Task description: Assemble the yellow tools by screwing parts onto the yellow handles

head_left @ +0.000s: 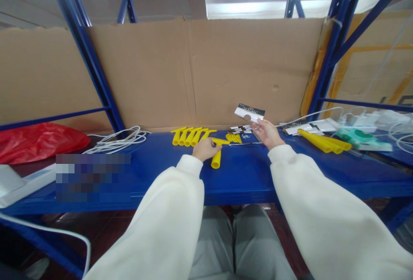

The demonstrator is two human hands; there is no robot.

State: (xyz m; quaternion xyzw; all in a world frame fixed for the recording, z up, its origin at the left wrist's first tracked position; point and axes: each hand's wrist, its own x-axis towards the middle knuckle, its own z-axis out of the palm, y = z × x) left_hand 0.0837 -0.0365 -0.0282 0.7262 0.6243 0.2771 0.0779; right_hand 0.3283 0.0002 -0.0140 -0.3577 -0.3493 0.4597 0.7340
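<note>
My left hand (205, 149) is closed on a yellow T-shaped plastic piece (216, 159). Its round open tube end points down toward the front of the table. My right hand (267, 133) pinches a white card with a black printed band (249, 112), raised above the table in front of the cardboard. Between the hands runs a thin metal rod (242, 144) with a red tip near my right palm; whether either hand touches it I cannot tell. Behind my left hand stands a row of several similar yellow pieces (189, 137). Small flat yellow parts (233, 137) lie between the hands.
Black-and-white strips (239, 129) lie at the back. On the right are yellow tubes (324, 142), printed packets (301, 127) and a green-and-white object (363, 138). Left are coiled white cable (121, 140) and a red bag (41, 142). Cardboard (226, 69) walls the blue table (245, 172).
</note>
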